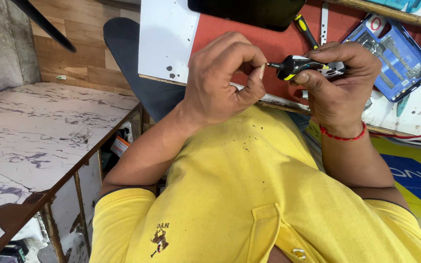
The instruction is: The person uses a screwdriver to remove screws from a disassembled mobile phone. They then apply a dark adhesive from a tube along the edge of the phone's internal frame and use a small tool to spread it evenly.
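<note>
Red-matted work surface, cluttered; 2 hands at its near edge.
Right hand wraps black-yellow screwdriver; left hand fingers pinch narrow at its bit tip. Judgement: seat bit straight, keep handle steady. Blue tool case nearby.

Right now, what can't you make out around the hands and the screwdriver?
Head view only:
- Screwdriver tip: hidden by the left hand fingertips; whether a bit or screw is pinched cannot be told.
- Screwdriver handle rear: wrapped by the right hand.
- Blue tool case: contents too small to identify.
- Dark slab at the top: cut off by the frame edge.
</note>
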